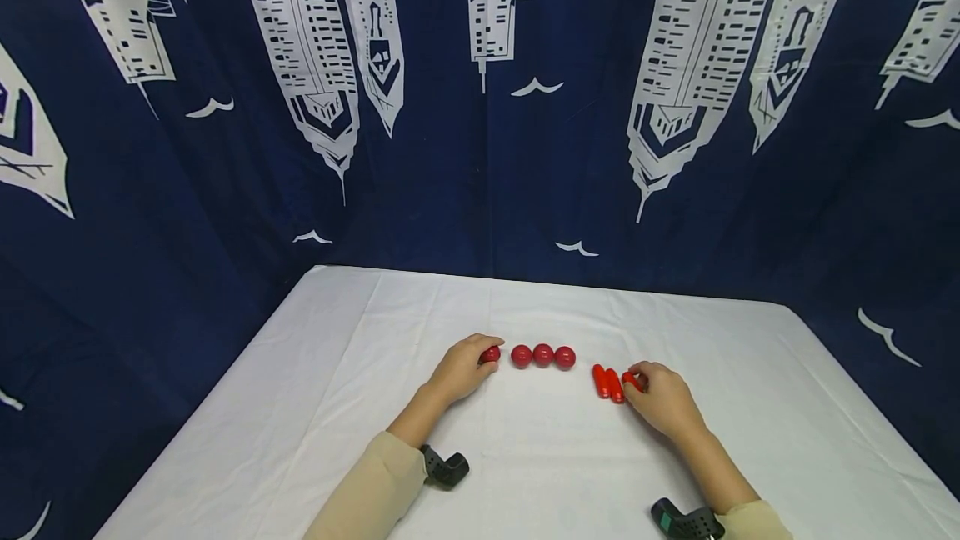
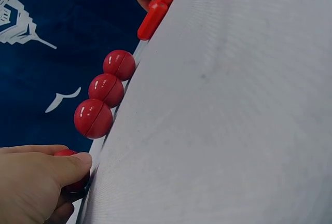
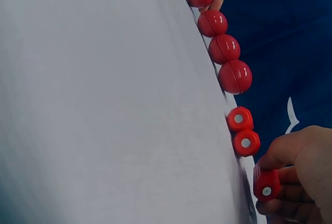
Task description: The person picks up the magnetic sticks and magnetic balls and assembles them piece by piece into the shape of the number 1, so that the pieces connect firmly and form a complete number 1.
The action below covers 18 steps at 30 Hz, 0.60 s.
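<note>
My left hand (image 1: 459,369) pinches a shiny red ball (image 1: 491,354) between thumb and fingers, at the left end of a row. To its right stand three more red balls (image 1: 543,355), side by side with a visible seam on each. My right hand (image 1: 667,402) grips a short red rod (image 3: 266,185) with a white dot on its near end. Just left of it, two matching red rods (image 1: 615,386) lie next to each other, rounded at the far end. In the left wrist view the thumb (image 2: 78,163) covers part of the held ball.
A white cloth (image 1: 525,457) covers the table, with faint creases. Behind it hangs a dark blue curtain (image 1: 450,207) printed with white buildings and birds. Black devices (image 1: 446,469) are worn at both wrists.
</note>
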Available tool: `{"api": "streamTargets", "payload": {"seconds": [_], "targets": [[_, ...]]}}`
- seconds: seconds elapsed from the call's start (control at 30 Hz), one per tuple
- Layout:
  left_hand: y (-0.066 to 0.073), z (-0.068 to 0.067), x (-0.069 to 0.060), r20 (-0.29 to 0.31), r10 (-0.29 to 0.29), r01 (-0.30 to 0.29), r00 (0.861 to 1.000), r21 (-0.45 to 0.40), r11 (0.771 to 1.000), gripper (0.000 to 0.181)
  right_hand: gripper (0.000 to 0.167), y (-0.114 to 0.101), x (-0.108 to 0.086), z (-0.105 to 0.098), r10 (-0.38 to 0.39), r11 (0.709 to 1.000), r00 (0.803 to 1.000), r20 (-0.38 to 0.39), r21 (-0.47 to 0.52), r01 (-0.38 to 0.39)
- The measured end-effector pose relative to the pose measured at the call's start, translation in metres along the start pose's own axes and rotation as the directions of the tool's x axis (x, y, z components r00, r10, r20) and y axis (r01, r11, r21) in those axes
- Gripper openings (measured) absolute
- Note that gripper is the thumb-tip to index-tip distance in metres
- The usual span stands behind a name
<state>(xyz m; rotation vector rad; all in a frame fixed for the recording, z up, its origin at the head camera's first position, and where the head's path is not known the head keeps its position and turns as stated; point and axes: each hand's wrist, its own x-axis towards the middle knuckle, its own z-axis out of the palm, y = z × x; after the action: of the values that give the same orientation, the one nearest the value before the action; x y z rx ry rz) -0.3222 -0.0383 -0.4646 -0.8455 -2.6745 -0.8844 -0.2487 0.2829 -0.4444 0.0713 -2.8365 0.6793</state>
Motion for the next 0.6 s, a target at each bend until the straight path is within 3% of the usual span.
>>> {"api": "streamTargets", "payload": {"seconds": [0.33, 0.6], "targets": [[0.004, -0.004, 0.002, -0.010, -0.042, 0.041, 0.999, -0.050, 0.998, 0.037, 0.027, -0.007, 0.002, -0.010, -0.005, 0.999, 1.000, -0.023, 0.053, 0.007], [0.006, -0.006, 0.003, -0.018, -0.077, 0.074, 0.997, -0.139, 0.988, 0.038, 0.026, -0.015, 0.005, -0.008, 0.009, 0.991, 1.000, -0.013, 0.135, -0.007]]}}
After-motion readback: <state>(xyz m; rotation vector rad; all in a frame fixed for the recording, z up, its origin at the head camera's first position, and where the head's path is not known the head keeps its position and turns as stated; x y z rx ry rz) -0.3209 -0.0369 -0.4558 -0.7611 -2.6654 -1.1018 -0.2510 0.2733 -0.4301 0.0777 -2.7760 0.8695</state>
